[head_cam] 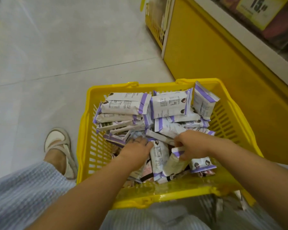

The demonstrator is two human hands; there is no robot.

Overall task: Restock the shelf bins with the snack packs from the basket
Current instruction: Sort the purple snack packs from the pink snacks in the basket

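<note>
White-and-purple snack packs [126,105] are lying heaped in the yellow basket [85,130] beside a yellow shelf unit [198,52], the right hand [192,146] is pinching one pack [174,162] in curled fingers [179,143], and the left hand [136,151] is reaching among them, its fingers buried so their grip cannot be told.

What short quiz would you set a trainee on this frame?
1. True or false: the yellow basket is empty.
2. The right hand grips: A) a snack pack, B) a price tag, C) a shoe.
3. Fill in: the shelf unit beside the basket is coloured ___.
Key: 1 false, it holds many packs; 2 A; 3 yellow.
</note>
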